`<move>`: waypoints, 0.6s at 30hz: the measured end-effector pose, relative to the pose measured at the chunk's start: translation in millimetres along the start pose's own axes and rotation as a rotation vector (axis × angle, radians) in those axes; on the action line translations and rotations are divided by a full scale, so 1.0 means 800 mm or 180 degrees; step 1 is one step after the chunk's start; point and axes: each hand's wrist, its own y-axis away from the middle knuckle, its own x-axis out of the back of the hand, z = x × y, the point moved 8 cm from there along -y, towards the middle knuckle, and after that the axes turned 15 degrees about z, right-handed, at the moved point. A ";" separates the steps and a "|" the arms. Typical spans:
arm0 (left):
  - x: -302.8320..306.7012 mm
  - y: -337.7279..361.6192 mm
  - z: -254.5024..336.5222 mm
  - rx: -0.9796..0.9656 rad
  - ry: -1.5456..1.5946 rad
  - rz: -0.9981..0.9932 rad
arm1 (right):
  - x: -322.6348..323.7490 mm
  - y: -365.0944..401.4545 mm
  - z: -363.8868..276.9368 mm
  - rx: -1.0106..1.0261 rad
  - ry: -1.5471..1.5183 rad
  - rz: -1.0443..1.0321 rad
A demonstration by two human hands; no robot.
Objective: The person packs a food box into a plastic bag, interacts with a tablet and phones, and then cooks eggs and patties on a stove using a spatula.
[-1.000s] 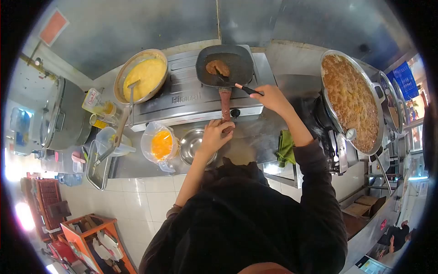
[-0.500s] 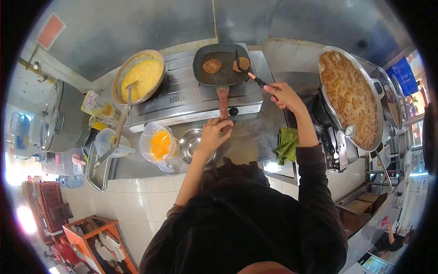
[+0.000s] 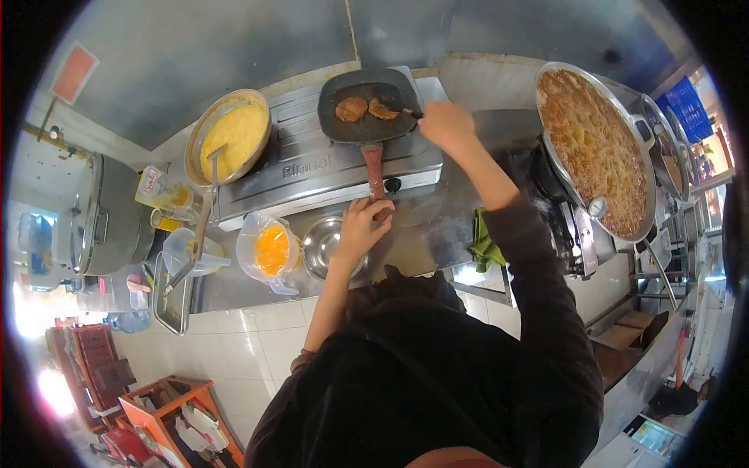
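Observation:
My left hand point(image 3: 365, 228) is wrapped round the reddish-brown handle point(image 3: 374, 173) of a dark square frying pan point(image 3: 331, 87) on the gas stove. Two browned patties lie in the pan: the left patty point(image 3: 351, 109) flat, the right patty point(image 3: 381, 109) partly covered and seeming tilted. With my right hand point(image 3: 447, 127) I grip a black spatula point(image 3: 409, 113) low over the pan's right side. Its head is at the right patty, and much of its shaft is hidden.
Left of the pan sits a bowl of yellow batter point(image 3: 238, 134). Nearer me are a jug of orange-yellow liquid point(image 3: 272, 248) and a steel bowl point(image 3: 321, 242). A large pan of bubbling oil point(image 3: 597, 152) stands at right, with a green cloth point(image 3: 485, 242) before it.
My right hand has moved left and up, closer to the pan. The spatula has pushed the right patty leftward, close to the other. My left hand keeps its hold on the handle.

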 end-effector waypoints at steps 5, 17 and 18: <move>-0.007 0.002 -0.013 0.0146 0.0049 -0.0003 | -0.042 -0.018 -0.057 0.0615 0.0576 -0.0470; 0.001 0.000 -0.004 0.0037 -0.0037 0.0065 | -0.046 -0.052 -0.057 0.1136 0.1067 -0.1007; 0.002 0.000 -0.004 0.0026 -0.0055 0.0052 | -0.048 -0.051 -0.054 0.1139 0.1068 -0.1006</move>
